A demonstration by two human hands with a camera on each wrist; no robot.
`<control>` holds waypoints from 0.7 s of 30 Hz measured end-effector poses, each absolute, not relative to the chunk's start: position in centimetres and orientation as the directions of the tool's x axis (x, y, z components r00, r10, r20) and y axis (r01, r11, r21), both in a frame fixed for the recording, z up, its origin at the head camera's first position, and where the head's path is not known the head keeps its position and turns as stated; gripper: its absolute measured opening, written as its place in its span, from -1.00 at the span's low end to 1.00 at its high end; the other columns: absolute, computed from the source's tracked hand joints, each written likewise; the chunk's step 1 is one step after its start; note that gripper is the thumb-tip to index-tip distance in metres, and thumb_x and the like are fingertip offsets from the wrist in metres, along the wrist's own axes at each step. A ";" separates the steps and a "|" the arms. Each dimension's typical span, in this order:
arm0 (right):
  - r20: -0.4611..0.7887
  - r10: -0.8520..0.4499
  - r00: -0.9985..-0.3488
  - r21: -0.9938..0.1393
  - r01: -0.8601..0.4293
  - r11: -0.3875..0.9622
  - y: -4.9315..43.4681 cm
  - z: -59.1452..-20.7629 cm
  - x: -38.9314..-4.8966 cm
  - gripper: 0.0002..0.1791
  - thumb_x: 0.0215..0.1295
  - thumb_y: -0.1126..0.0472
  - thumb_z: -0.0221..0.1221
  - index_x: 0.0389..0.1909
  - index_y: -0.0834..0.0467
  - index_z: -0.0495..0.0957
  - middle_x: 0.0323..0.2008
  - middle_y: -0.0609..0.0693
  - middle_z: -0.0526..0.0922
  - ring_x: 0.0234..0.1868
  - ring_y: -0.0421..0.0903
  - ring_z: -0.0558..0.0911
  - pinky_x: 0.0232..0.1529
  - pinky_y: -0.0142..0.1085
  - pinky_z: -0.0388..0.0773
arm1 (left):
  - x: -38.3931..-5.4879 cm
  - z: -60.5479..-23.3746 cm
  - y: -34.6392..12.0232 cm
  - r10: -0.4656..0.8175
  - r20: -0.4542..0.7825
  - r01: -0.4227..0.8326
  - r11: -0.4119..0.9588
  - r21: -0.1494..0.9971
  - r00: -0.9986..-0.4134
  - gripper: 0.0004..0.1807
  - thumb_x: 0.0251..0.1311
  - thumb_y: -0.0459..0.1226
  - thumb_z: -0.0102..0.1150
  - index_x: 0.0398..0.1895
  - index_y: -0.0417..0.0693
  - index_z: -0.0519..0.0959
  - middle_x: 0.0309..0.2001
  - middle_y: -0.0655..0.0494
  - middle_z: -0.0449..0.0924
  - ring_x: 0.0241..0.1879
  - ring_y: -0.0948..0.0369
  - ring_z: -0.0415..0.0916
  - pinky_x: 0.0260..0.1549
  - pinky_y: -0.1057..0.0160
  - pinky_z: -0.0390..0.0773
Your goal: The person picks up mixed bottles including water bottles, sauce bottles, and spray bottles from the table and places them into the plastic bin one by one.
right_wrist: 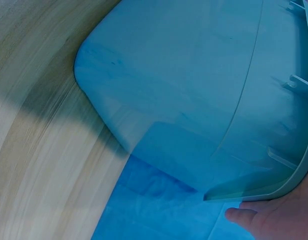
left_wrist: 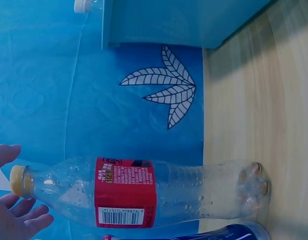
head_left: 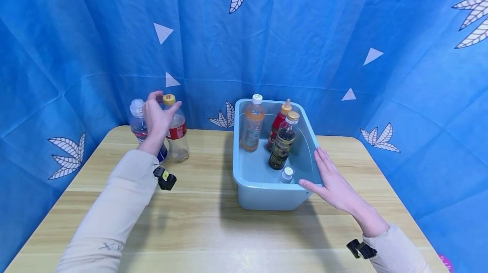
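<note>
At the table's back left stands a clear plastic bottle [head_left: 177, 137] with a red label and a yellow cap [left_wrist: 16, 181]. My left hand [head_left: 156, 114] is spread around that cap, and the left wrist view shows a gap between thumb and cap. Beside it, partly behind my hand and wrist, is another clear bottle [head_left: 138, 122] with a dark blue lower part. My right hand [head_left: 335, 182] rests on the near right corner of a light blue plastic bin [head_left: 267, 199], fingers extended along its rim.
Inside the bin stand an orange-labelled bottle [head_left: 251, 127] with a white cap, a red squeeze bottle [head_left: 277, 127], a dark bottle [head_left: 282, 144] and a small white-capped bottle [head_left: 286, 175]. A blue curtain [head_left: 305, 31] hangs behind the wooden table [head_left: 198, 230].
</note>
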State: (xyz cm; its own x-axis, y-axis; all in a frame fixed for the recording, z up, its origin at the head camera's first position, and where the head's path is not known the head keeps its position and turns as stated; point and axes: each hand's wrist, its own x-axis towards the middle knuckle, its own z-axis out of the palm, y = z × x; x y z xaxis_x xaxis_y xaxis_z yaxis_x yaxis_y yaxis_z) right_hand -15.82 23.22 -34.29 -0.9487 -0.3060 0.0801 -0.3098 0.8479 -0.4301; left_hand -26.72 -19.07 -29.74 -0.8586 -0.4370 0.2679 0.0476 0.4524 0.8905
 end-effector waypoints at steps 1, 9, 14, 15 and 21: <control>0.080 -0.305 -0.949 -0.431 -0.309 0.848 23.2 -34.3 -15.8 0.02 0.11 -0.24 0.06 0.35 0.24 -0.24 0.36 0.16 -0.26 0.33 0.14 -0.20 0.13 0.20 -0.01 | -26.8 -29.8 -19.1 -0.436 0.265 0.046 0.451 0.891 -0.860 -0.36 0.08 -0.15 0.16 0.20 -0.21 0.20 0.14 -0.12 0.28 0.10 0.03 0.25 0.06 0.15 0.31; 0.082 -0.303 -0.950 -0.432 -0.308 0.848 23.1 -34.2 -15.9 0.02 0.11 -0.24 0.06 0.35 0.24 -0.23 0.36 0.15 -0.26 0.33 0.14 -0.20 0.13 0.19 -0.01 | -27.3 -30.4 -19.4 -0.441 0.262 0.033 0.462 0.886 -0.858 -0.39 0.11 -0.15 0.13 0.19 -0.24 0.23 0.11 -0.15 0.32 0.09 0.02 0.26 0.08 0.15 0.27; 0.077 -0.302 -0.950 -0.428 -0.305 0.851 23.2 -34.2 -15.9 0.02 0.10 -0.25 0.05 0.35 0.23 -0.23 0.36 0.15 -0.26 0.33 0.14 -0.20 0.13 0.20 0.00 | -27.3 -30.7 -19.5 -0.442 0.257 0.019 0.476 0.879 -0.860 -0.40 0.13 -0.13 0.10 0.18 -0.26 0.25 0.10 -0.16 0.34 0.10 0.02 0.27 0.09 0.14 0.26; 0.077 -0.302 -0.950 -0.427 -0.305 0.851 23.2 -34.3 -15.9 0.02 0.10 -0.25 0.05 0.35 0.23 -0.23 0.36 0.15 -0.26 0.33 0.14 -0.20 0.13 0.20 0.00 | -27.3 -30.7 -19.5 -0.441 0.261 0.019 0.482 0.876 -0.859 -0.40 0.13 -0.13 0.10 0.17 -0.26 0.25 0.10 -0.16 0.34 0.09 0.02 0.28 0.09 0.14 0.26; 0.075 -0.301 -0.951 -0.428 -0.303 0.852 23.2 -34.4 -15.9 0.03 0.10 -0.26 0.05 0.35 0.23 -0.23 0.36 0.14 -0.26 0.33 0.15 -0.20 0.12 0.20 0.01 | -27.5 -31.0 -19.6 -0.448 0.271 0.022 0.486 0.874 -0.852 -0.42 0.14 -0.09 0.08 0.15 -0.27 0.30 0.08 -0.16 0.37 0.07 0.02 0.30 0.07 0.14 0.28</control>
State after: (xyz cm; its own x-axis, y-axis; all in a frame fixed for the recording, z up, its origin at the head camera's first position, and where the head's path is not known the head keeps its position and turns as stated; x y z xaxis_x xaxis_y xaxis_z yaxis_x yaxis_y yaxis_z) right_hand -15.92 23.24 -34.36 -0.9508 -0.3007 0.0746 -0.3030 0.8517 -0.4275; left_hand -27.47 -19.56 -31.03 -0.8518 -0.4483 0.2710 0.0220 0.4863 0.8735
